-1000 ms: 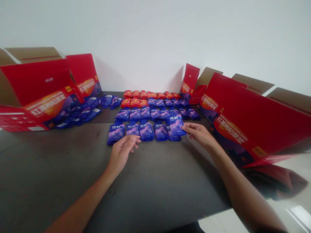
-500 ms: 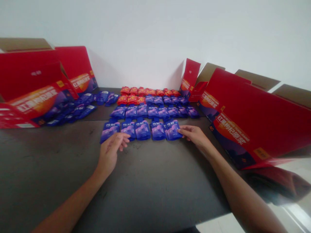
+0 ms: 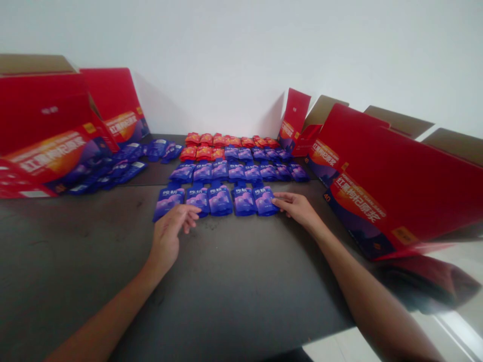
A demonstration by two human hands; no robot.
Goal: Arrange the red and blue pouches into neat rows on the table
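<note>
Several blue-purple drink pouches lie face up in a front row on the dark table. At the row's right end, my right hand (image 3: 296, 207) pinches the right edge of a purple pouch (image 3: 265, 201) between thumb and fingers. Another purple pouch (image 3: 244, 201) is just left of it. My left hand (image 3: 174, 226) hovers at the near side of the row, fingers loosely curled and apart, holding nothing. It partly covers the lower edge of the leftmost pouch (image 3: 168, 200); its fingertips are close to a second pouch (image 3: 197, 199).
Behind are further rows of purple pouches (image 3: 236, 172) and red pouches (image 3: 204, 153). Loose blue pouches (image 3: 130, 172) are heaped at left before a red carton (image 3: 45, 136). Open red cartons (image 3: 392, 186) line the right side of the dark table (image 3: 226, 281).
My right hand has shifted the end pouch slightly left, and it now sits straighter, covering what showed beneath its left side. My left hand has barely moved.
</note>
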